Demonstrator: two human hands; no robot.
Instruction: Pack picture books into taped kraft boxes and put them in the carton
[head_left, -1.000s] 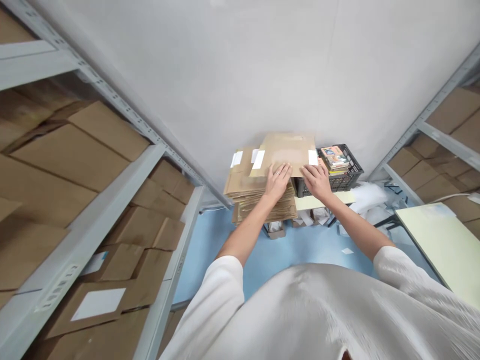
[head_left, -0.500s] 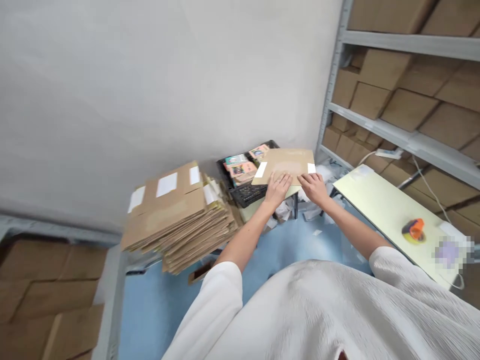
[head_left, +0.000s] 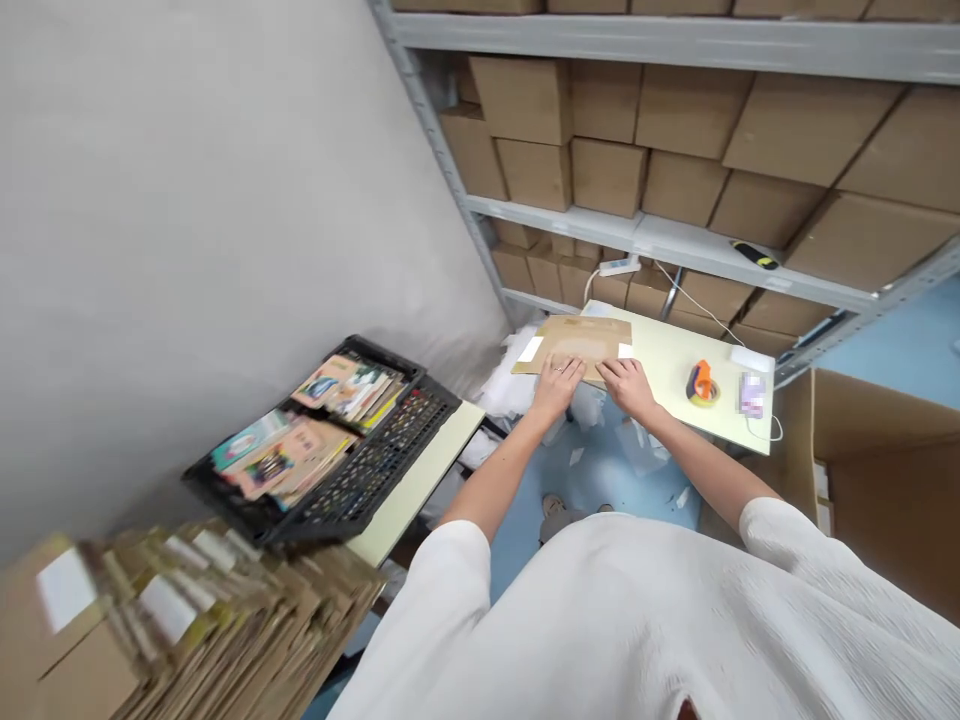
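A flat piece of brown cardboard point(head_left: 577, 336) with white patches at its two sides is held out in front of me, over the near left corner of the pale table point(head_left: 664, 350). My left hand point(head_left: 559, 386) grips its near edge, thumb side hidden beneath. My right hand point(head_left: 627, 387) holds the same edge, close to the right white patch. On the table, right of the cardboard, sits an orange tape dispenser point(head_left: 700, 380) with a tape roll.
To my left a black crate point(head_left: 405, 440) of booklets stands on another pale table point(head_left: 375, 540), beside a stack of flattened cardboard point(head_left: 247, 630). Grey shelves point(head_left: 675, 240) with boxes stand ahead, a yellow-black tool point(head_left: 754, 255) on one. An open carton point(head_left: 885, 430) is at right.
My view has turned right, and both hands have carried the cardboard from beside the crate to the pale table's corner. The grip looks unchanged.
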